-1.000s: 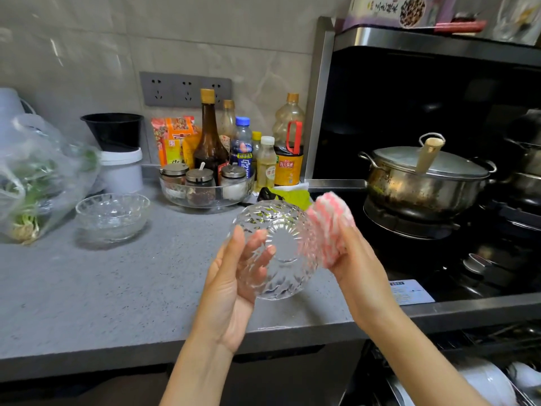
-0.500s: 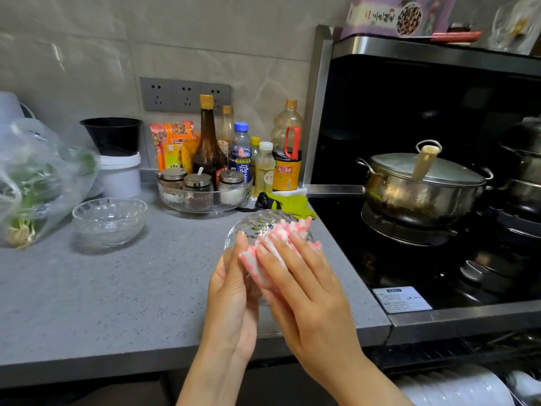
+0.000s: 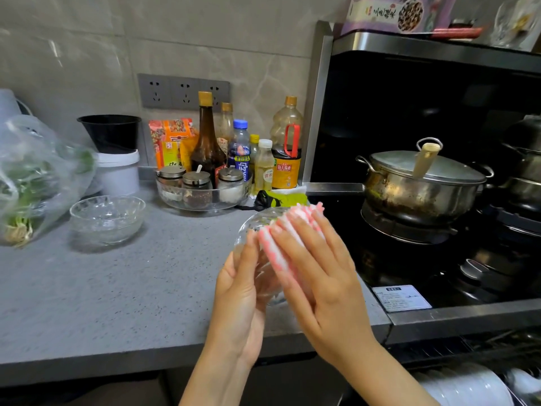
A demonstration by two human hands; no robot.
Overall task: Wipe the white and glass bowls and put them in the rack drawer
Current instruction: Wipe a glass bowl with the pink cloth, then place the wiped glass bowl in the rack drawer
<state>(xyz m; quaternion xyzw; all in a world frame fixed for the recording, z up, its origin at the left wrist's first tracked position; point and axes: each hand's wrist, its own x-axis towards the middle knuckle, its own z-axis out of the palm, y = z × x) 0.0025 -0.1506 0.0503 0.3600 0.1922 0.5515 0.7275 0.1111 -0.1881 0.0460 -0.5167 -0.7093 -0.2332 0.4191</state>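
Note:
My left hand [image 3: 240,294] holds a patterned glass bowl [image 3: 257,221] on its side above the grey counter's front right corner, thumb and fingers round its rim. Over the bowl, my right hand [image 3: 325,288] presses a pink and white cloth [image 3: 306,213] against the glass with spread, nearly straight fingers. Most of the bowl is hidden behind both hands. A second glass bowl [image 3: 107,218] stands upright on the counter at the left. White dishes [image 3: 468,388] show in the pulled-out rack drawer at the bottom right.
A lidded steel pot [image 3: 421,183] sits on the black stove to the right. A glass tray of spice jars [image 3: 202,194] and several bottles line the back wall. A plastic bag of greens [image 3: 35,177] and a white tub [image 3: 117,171] stand at the left.
My right hand has swung the cloth from the bowl's right side onto its near face and now lies flat over it. The bowl has turned and dropped slightly.

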